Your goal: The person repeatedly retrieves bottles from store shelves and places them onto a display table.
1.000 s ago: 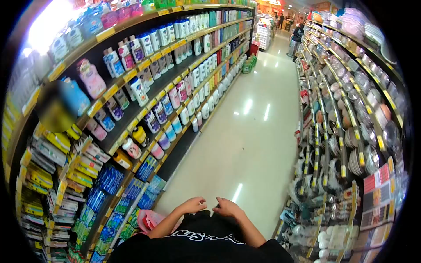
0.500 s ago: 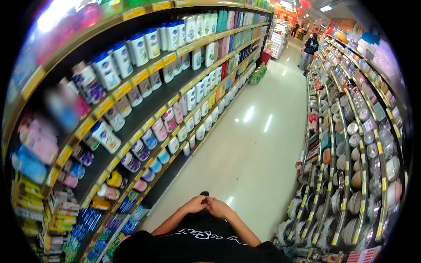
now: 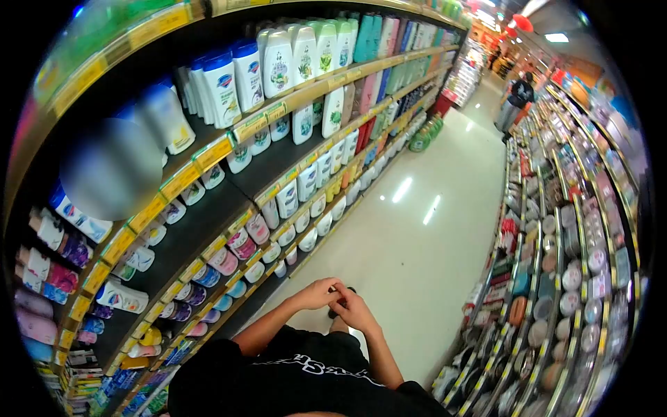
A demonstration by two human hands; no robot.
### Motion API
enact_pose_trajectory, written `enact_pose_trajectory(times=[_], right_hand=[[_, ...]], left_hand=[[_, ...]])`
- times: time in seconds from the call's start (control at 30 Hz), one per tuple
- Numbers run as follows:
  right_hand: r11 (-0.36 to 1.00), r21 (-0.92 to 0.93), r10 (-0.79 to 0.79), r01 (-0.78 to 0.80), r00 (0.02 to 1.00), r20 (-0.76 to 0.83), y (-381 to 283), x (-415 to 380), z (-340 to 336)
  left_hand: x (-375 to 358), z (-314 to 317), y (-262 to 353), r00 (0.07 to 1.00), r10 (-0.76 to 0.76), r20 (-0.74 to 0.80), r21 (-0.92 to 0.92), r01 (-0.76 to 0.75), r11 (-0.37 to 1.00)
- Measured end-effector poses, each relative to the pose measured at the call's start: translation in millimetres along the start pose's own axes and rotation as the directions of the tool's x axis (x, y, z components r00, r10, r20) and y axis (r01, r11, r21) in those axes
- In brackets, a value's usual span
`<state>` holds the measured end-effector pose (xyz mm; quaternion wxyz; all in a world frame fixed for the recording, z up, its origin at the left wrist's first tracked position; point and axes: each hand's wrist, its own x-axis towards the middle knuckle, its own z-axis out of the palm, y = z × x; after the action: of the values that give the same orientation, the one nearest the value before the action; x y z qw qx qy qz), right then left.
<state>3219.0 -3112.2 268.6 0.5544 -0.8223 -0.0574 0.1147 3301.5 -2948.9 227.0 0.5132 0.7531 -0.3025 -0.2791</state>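
My left hand point(image 3: 317, 294) and my right hand point(image 3: 356, 313) meet in front of my body, above the aisle floor. Their fingers are curled and touch each other at the tips. Whether anything small lies between them is hidden. Below the hands are my black shirt point(image 3: 292, 351) with white lettering and a dark shoe point(image 3: 340, 306). Neither hand touches the shelves. Nearest on the left stand rows of bottles, among them white bottles with blue caps point(image 3: 222, 89) and white bottles with pale caps point(image 3: 278, 64).
A long shelf unit with yellow price tags point(image 3: 212, 154) runs along the left. Bowls and housewares fill the shelf on the right point(image 3: 556, 278). Between them lies a glossy pale floor point(image 3: 389, 257). Green bottles point(image 3: 425, 135) stand on it farther on. A person in dark clothes point(image 3: 515, 101) is down the aisle.
The view has moved forward along the aisle and turned left, so the left shelf's bottles appear closer. My hands stay together, and the right fingers now overlap the left. A shoe has come into view.
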Motion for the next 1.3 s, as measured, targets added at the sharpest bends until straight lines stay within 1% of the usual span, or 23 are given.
enact_pose_trajectory(times=[0.03,0.07,0.17,0.2,0.3,0.33,0.37,0.43,0.53,0.57,0.6,0.7,0.73,0.8,0.83,0.87,0.9,0.93,1.1,1.17,1.2,1.23,1.3], right_hand=[[0.998,0.013,-0.055,0.054,0.998,0.033,9,20,-15],[0.992,-0.043,-0.121,0.122,0.992,0.04,18,39,-31],[0.991,0.13,0.031,-0.044,0.995,0.1,11,93,-85],[0.997,0.059,-0.059,0.058,0.998,0.022,21,114,-102],[0.985,-0.023,-0.169,0.169,0.986,-0.008,26,182,-158],[0.992,0.049,-0.116,0.116,0.993,0.009,15,205,-177],[0.988,0.026,-0.15,0.151,0.989,-0.007,13,228,-189],[0.975,-0.023,-0.22,0.219,0.975,-0.034,8,273,-211],[0.944,0.001,-0.33,0.33,0.943,-0.049,-19,330,-235],[0.935,0.022,-0.352,0.354,0.935,-0.047,-24,349,-242],[0.95,0.008,-0.311,0.311,0.95,-0.019,-38,365,-250],[0.857,-0.096,-0.514,0.506,0.85,-0.116,-38,426,-256],[0.813,-0.179,-0.579,0.553,0.8,-0.157,-44,440,-258],[0.795,-0.093,-0.605,0.599,0.774,-0.187,-64,466,-264],[0.794,-0.046,-0.602,0.606,0.775,-0.193,-69,470,-264],[0.786,-0.1,-0.617,0.611,0.763,-0.192,-70,479,-263],[0.773,-0.09,-0.632,0.627,0.752,-0.188,-74,491,-263],[0.766,-0.075,-0.641,0.639,0.746,-0.181,-76,497,-263],[0.793,0.073,-0.593,0.605,0.793,-0.141,-76,497,-272],[0.787,-0.001,-0.612,0.617,0.781,-0.12,-69,494,-283],[0.784,-0.026,-0.619,0.62,0.781,-0.081,-68,489,-292],[0.78,-0.049,-0.626,0.624,0.779,-0.032,-65,483,-298],[0.773,-0.023,-0.632,0.634,0.772,0.066,-55,473,-308]], left_hand=[[18,-4,-6,0.999,-0.038,0.0,-0.067,0.038,0.997],[33,-7,-10,0.996,-0.068,-0.062,-0.098,0.061,0.993],[83,-14,-48,0.98,-0.108,-0.169,-0.13,0.086,0.988],[97,-24,-39,0.957,-0.227,-0.179,-0.155,0.201,0.967],[140,-59,-24,0.891,-0.191,-0.412,-0.107,0.161,0.981],[158,-74,-16,0.839,-0.153,-0.522,-0.089,0.124,0.988],[172,-88,-7,0.797,-0.163,-0.581,-0.086,0.139,0.987],[194,-118,26,0.721,-0.046,-0.691,0.037,0.1,0.994],[229,-160,69,0.633,-0.035,-0.773,-0.006,0.048,0.999],[242,-173,76,0.595,0.0,-0.803,0.022,0.03,0.999],[255,-185,81,0.557,0.034,-0.83,0.051,0.016,0.999],[290,-217,87,0.432,0.14,-0.891,0.151,-0.01,0.988],[304,-230,87,0.377,0.18,-0.909,0.189,-0.013,0.982],[332,-255,81,0.268,0.278,-0.922,0.289,0.001,0.957],[338,-263,87,0.297,0.205,-0.932,0.24,0.086,0.967],[346,-266,88,0.287,0.22,-0.932,0.26,0.109,0.959],[355,-273,87,0.273,0.244,-0.931,0.288,0.133,0.948],[361,-276,84,0.298,0.195,-0.935,0.234,0.101,0.967],[375,-272,78,0.227,0.095,-0.969,0.128,0.137,0.982],[374,-258,79,0.205,0.024,-0.978,0.048,0.115,0.992],[374,-251,90,0.21,0.103,-0.972,0.129,0.112,0.985],[374,-243,88,0.241,0.243,-0.94,0.285,0.157,0.946],[377,-225,93,0.224,0.219,-0.95,0.259,0.165,0.952]])
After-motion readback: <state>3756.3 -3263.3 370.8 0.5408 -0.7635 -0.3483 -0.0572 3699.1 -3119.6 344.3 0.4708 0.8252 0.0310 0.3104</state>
